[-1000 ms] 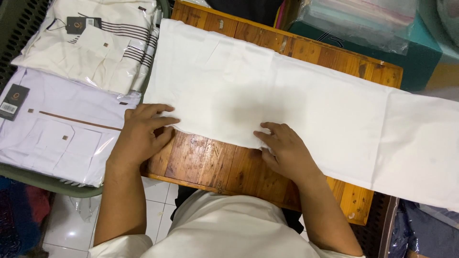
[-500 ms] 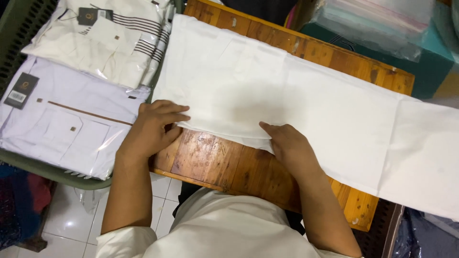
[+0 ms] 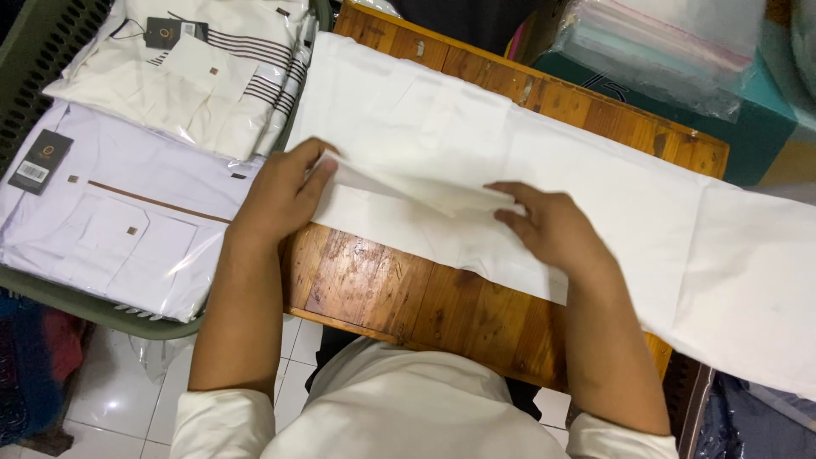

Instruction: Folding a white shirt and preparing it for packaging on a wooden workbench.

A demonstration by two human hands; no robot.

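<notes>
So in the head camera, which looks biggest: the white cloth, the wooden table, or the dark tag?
1. White cloth, which also runs off the picture.
2. Wooden table, partly covered, so its true size is unsure.
3. Dark tag, smallest.

The folded cloth [image 3: 527, 161] was plain white, the table [image 3: 399, 297] brown wood, the basket [image 3: 51, 289] green; 1 bagged cream shirt [image 3: 195, 76] bore dark stripes.

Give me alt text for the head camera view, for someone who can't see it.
A person's left hand and right hand lift a folded edge of a long white cloth lying on a wooden table. To the left, a green basket holds bagged folded shirts.
</notes>
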